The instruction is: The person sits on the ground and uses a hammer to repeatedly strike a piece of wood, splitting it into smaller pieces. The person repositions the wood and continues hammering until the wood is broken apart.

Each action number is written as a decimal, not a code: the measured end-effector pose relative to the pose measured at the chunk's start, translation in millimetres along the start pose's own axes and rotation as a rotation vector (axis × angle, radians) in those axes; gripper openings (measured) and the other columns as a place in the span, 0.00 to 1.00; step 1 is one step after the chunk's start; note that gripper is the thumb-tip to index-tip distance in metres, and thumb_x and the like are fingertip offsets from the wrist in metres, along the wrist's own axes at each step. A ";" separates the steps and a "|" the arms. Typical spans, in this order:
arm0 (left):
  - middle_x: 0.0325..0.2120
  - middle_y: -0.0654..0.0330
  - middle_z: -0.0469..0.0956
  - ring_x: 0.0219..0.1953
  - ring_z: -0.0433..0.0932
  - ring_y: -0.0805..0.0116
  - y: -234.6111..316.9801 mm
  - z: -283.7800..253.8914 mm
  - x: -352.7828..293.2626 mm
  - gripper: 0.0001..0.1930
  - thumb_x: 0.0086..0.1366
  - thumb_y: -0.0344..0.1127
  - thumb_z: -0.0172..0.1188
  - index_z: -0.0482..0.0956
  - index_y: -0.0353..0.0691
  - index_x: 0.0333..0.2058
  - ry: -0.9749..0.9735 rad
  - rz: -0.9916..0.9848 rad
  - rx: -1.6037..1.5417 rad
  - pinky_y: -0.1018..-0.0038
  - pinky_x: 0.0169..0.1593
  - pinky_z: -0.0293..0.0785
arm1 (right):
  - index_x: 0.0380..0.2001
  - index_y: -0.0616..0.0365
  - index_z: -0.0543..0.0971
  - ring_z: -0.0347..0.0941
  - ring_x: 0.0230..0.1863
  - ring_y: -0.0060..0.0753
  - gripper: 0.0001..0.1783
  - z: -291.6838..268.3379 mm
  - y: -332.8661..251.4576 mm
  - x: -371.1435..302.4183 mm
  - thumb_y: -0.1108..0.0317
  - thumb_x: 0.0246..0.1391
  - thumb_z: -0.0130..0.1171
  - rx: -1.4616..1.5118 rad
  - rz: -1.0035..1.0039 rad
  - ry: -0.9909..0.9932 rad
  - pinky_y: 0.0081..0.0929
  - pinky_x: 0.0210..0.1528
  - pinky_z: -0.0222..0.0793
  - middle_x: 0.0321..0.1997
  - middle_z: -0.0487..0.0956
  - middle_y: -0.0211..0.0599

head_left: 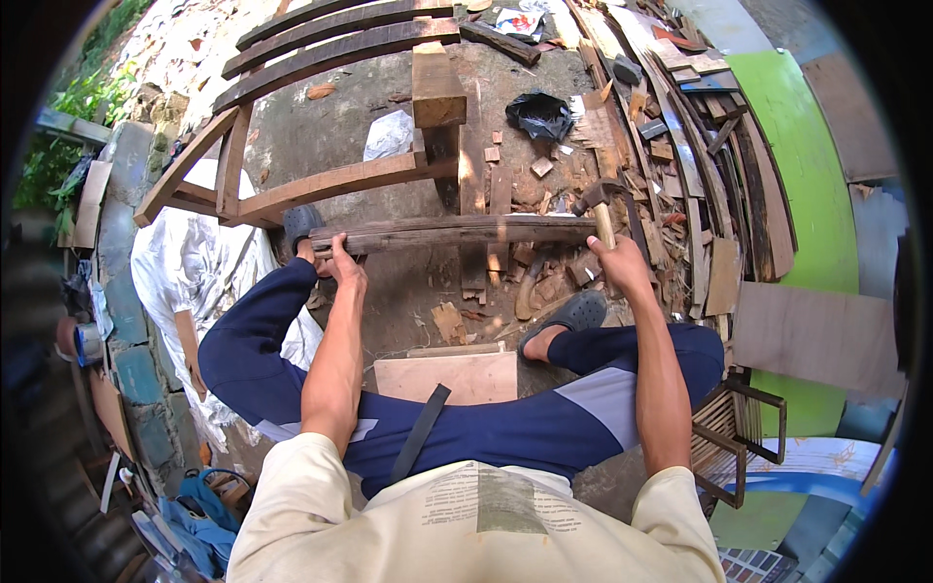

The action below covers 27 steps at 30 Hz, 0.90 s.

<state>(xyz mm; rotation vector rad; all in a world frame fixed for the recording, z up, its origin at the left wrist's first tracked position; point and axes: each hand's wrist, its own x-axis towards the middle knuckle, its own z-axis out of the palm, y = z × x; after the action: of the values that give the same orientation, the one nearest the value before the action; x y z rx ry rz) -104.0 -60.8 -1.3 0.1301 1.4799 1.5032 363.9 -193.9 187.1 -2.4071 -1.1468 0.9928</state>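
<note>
A long, weathered wooden plank lies crosswise in front of me, above the floor. My left hand is closed around its left end, close to my left shoe. By the plank's right end, my right hand grips a hammer by its wooden handle. The hammer's dark head points up and away from me, just beyond the plank. Whether the right hand also touches the plank, I cannot tell. Beyond the plank stands a wooden frame with dark slats and a thick post.
Wood scraps and long boards are heaped at the right, beside a green panel. A black plastic bag lies farther off. White sacking spreads at the left. A pale board sits between my legs, and a slatted rack stands lower right.
</note>
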 end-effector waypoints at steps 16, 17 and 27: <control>0.47 0.57 0.75 0.50 0.75 0.62 87.9 52.5 -65.0 0.31 0.56 0.40 0.70 0.68 0.39 0.56 -0.417 0.093 0.325 0.59 0.55 0.76 | 0.36 0.69 0.81 0.82 0.31 0.49 0.28 13.4 -36.2 -7.9 0.48 0.55 0.65 -0.040 -0.098 -0.069 0.44 0.38 0.74 0.28 0.82 0.53; 0.49 0.56 0.74 0.51 0.75 0.61 96.0 54.8 -75.9 0.31 0.57 0.40 0.70 0.68 0.41 0.56 -0.453 0.071 0.333 0.58 0.56 0.76 | 0.35 0.69 0.81 0.82 0.30 0.47 0.28 13.7 -38.6 -10.7 0.48 0.54 0.66 -0.056 -0.116 -0.110 0.43 0.36 0.74 0.26 0.82 0.52; 0.63 0.49 0.64 0.60 0.71 0.51 75.0 -23.8 -14.5 0.49 0.57 0.58 0.72 0.53 0.44 0.68 -0.289 -0.086 0.374 0.46 0.58 0.72 | 0.40 0.71 0.80 0.82 0.28 0.43 0.23 46.6 -7.5 -14.4 0.63 0.44 0.66 -0.222 -0.088 -0.496 0.40 0.31 0.74 0.26 0.83 0.50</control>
<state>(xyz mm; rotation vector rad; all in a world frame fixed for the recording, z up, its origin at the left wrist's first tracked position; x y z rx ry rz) -153.2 -70.3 61.1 0.4813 1.4924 1.0749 320.9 -201.5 164.2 -2.3082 -1.5848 1.5617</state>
